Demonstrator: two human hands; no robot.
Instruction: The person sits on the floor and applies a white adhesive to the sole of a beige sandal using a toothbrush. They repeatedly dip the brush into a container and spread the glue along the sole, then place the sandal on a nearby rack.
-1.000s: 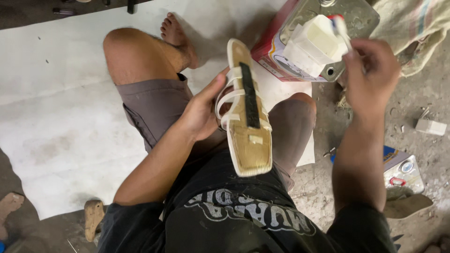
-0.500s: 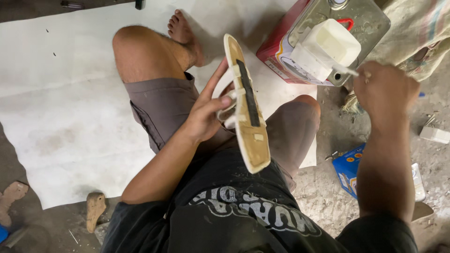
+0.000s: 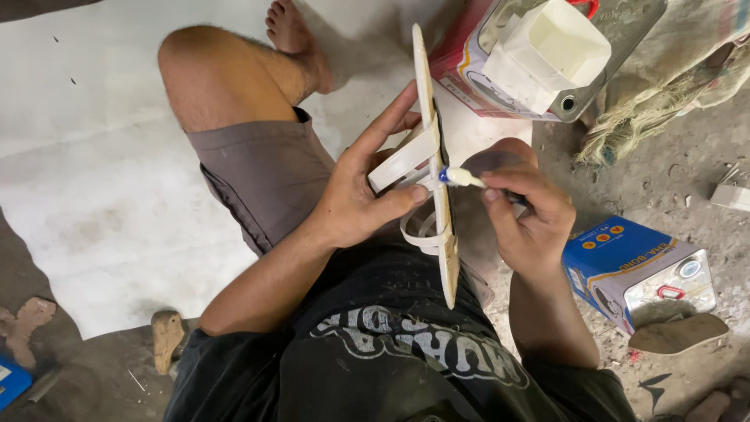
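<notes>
Half a second ago the right hand (image 3: 522, 209) was up by the red tin (image 3: 469, 59) at the top of the view; now it has dropped to the sandal (image 3: 439, 227), and the sandal itself has turned from showing its sole to standing almost edge-on to the camera. That sandal lies between the two hands over the lap, its long axis running from near the red tin down toward the belly. Its cream straps (image 3: 402, 160) bulge out on the left side. The left hand (image 3: 361, 191) is clenched on it from that side, thumb on the sole edge and fingers spread up under the straps. Closed on a small brush (image 3: 461, 177), the right hand sits just beside the sole on the opposite side, so the pale, blue-collared tip points leftward and touches the sole's edge about midway along. The sole looks thin, tan and stiff. A blue tin (image 3: 625, 262) stands on the floor to the right.
</notes>
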